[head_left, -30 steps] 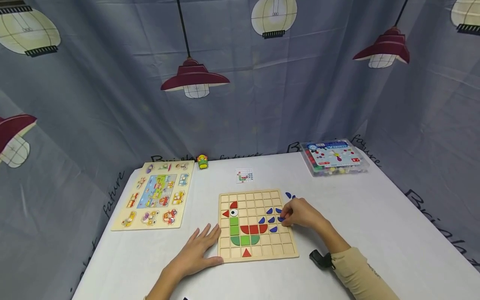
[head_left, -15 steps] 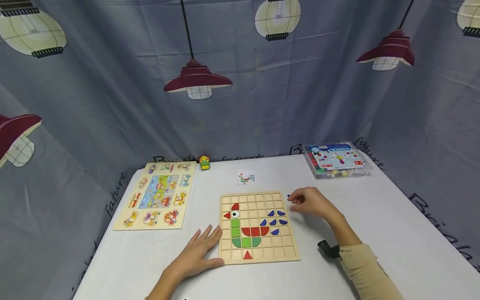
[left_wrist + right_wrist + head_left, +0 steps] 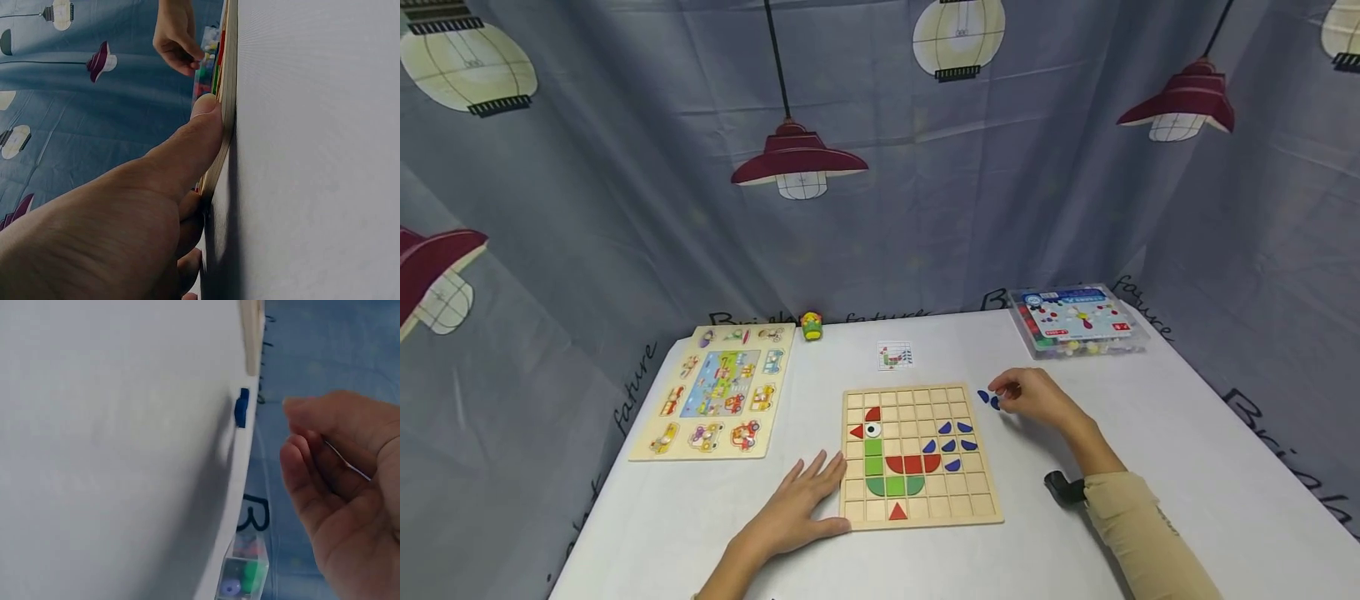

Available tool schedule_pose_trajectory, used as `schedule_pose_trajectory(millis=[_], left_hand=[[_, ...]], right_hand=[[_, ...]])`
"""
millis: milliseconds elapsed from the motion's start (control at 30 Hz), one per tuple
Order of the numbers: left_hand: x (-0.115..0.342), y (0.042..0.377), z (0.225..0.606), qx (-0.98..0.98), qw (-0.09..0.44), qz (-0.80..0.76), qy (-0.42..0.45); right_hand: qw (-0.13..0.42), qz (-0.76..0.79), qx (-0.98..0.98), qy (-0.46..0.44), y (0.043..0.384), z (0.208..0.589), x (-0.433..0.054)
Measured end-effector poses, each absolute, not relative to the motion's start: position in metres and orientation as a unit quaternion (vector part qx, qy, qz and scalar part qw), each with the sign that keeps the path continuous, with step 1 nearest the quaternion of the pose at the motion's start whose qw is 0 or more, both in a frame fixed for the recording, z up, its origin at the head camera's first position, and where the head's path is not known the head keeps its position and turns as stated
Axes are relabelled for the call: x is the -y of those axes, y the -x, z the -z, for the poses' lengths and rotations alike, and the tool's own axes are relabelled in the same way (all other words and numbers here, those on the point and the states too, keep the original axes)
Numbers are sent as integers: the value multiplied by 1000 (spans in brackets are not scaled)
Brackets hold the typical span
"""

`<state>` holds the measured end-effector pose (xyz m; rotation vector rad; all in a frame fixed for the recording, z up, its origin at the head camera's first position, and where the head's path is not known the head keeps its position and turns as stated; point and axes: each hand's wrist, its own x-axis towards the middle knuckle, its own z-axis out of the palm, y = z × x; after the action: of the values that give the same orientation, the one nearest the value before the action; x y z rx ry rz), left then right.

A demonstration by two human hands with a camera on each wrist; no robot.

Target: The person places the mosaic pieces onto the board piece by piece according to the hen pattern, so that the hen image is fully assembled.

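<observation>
A wooden grid board (image 3: 958,505) lies flat, with red, green and blue pieces in its cells and a round eye piece (image 3: 872,430); together they look like a bird. My left hand (image 3: 797,508) lies at the board's left edge, fingers straight; in the left wrist view the thumb (image 3: 194,140) touches the board's side. Beyond the right edge, two blue half-round pieces (image 3: 983,396) lie on the table. Just over them hovers my right hand (image 3: 1036,395). Its thumb and fingers stand apart with nothing between them in the right wrist view, and the blue pieces (image 3: 242,408) lie apart from them.
Behind the board lies a small picture card (image 3: 895,356). A wooden vehicle puzzle (image 3: 647,442) is at the left, near a small yellow-green toy figure (image 3: 811,326). At the back right sits a clear plastic box (image 3: 1078,322) of colourful parts. A curtain hangs behind the table.
My right hand has left the blue piece at the board's right side and moved back and right to the loose blue pieces. The left hand stays at the board. The head view shifted slightly.
</observation>
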<state>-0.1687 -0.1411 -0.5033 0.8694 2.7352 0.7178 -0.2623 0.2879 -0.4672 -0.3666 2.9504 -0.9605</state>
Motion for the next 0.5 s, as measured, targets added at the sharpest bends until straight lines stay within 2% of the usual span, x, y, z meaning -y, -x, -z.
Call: schedule_pose_trajectory(millis=[300, 500], left_hand=[[141, 168, 505, -925, 99, -229, -286], [140, 168, 504, -926, 89, -226, -290]], right_hand=[[63, 282, -956, 49, 268, 475, -286], [59, 274, -959, 38, 268, 478, -283]])
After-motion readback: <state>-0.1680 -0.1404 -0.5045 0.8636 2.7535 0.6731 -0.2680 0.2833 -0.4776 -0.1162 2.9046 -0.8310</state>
